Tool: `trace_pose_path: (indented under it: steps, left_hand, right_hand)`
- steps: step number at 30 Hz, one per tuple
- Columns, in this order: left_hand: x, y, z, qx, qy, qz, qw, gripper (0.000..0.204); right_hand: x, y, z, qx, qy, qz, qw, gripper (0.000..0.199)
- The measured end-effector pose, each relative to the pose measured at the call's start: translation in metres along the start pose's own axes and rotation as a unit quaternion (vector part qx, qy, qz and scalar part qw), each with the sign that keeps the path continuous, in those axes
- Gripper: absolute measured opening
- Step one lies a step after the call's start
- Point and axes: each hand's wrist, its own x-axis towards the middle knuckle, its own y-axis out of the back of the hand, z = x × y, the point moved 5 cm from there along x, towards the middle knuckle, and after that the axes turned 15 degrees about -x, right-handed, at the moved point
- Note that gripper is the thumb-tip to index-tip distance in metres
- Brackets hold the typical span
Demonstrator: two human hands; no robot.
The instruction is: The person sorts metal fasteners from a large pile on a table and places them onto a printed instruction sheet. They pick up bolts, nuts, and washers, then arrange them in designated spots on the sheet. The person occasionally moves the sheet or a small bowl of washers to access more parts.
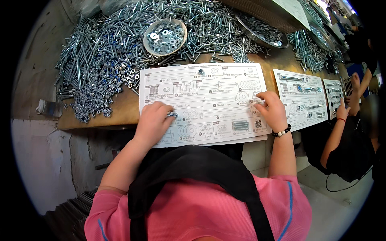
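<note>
A white sheet printed with outlines of fasteners (189, 105) lies in front of me. My left hand (153, 122) rests over its left part, fingers curled; a shiny metal fastener (172, 115) shows at the fingertips, its exact kind partly hidden. At the right edge my right hand (272, 110) touches the sheet with thumb and forefinger apart. A single metal nut (201, 72) stands near the top of the sheet. Several short bolts (241, 125) lie side by side at lower right, with a cluster of small dark nuts (258, 123) beside them.
Loose bolts (116, 36) and nuts (94, 102) cover the table beyond. A bowl of washers (165, 38) sits among them; a metal pan of dark parts (263, 32) is farther right. Another sheet with hardware (303, 98) lies right, near a co-worker's hand (343, 110).
</note>
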Motion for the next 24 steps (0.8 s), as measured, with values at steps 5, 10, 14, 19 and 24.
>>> trace_pose_path:
  steps: [5,10,14,19,24]
  left_hand:
    - [0.018,-0.046,0.036,-0.072,-0.116,-0.054,0.989,0.022]
    - [0.02,-0.083,0.039,-0.034,-0.101,-0.144,0.984,0.023]
    - [0.019,-0.07,0.039,-0.059,-0.08,-0.125,0.987,0.028]
    - [0.045,-0.018,0.014,-0.06,-0.098,-0.016,0.993,0.028]
    - [0.094,0.051,-0.054,-0.062,0.005,0.112,0.992,0.024]
  right_hand:
    - [0.003,0.008,-0.02,0.059,0.043,0.07,0.995,0.023]
    - [0.002,0.008,-0.029,0.086,0.055,0.074,0.992,0.02]
    - [0.003,0.004,-0.027,0.074,0.052,0.05,0.995,0.019]
    - [0.028,0.005,-0.053,0.116,0.09,0.026,0.989,0.017]
    - [0.089,-0.018,-0.089,0.087,0.17,0.015,0.981,0.012]
